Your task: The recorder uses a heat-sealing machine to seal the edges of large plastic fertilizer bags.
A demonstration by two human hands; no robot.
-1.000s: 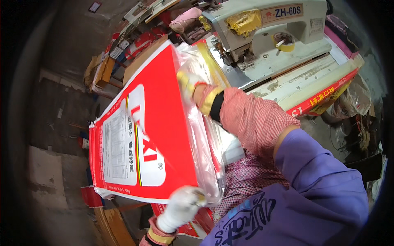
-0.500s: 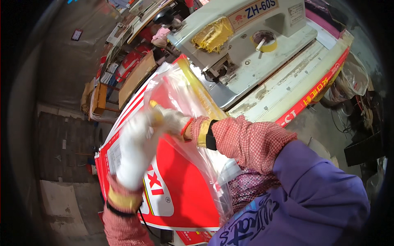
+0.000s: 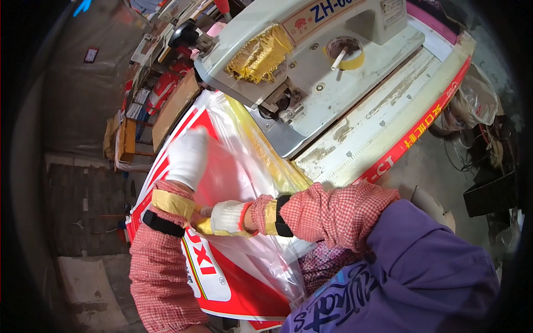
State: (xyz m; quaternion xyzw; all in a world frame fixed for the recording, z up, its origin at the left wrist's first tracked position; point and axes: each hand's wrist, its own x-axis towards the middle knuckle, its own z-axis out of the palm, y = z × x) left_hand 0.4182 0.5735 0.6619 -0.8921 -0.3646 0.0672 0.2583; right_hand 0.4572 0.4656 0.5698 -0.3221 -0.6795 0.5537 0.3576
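Note:
A red and white printed sack [image 3: 239, 283] with a clear plastic liner [image 3: 283, 266] lies before me, its far end beside the sewing machine [image 3: 288, 105]. My left hand [image 3: 187, 158], in a white glove, is over the sack's upper left part; its fingers are smeared and pointing away from me. Close by my left wrist, my right hand [image 3: 227, 218] is over the sack's middle, its bare or yellow-covered fingers drawn together. The left wrist partly hides those fingertips, so what they pinch cannot be made out. Yellowish translucent plastic [image 3: 272, 150] runs along the sack's right side.
A roll of yellow tape [image 3: 351, 58] with a white stick in it lies on the machine bed. A red-edged worktable [image 3: 355, 141] extends to the right. Cluttered boards and goods [image 3: 172, 105] stand at the far left, and a plastic bag [image 3: 474, 100] hangs on the right.
My right hand has moved nearer to me, from beyond the left hand to beside the left wrist. My left hand has moved farther away. The view has shifted slightly.

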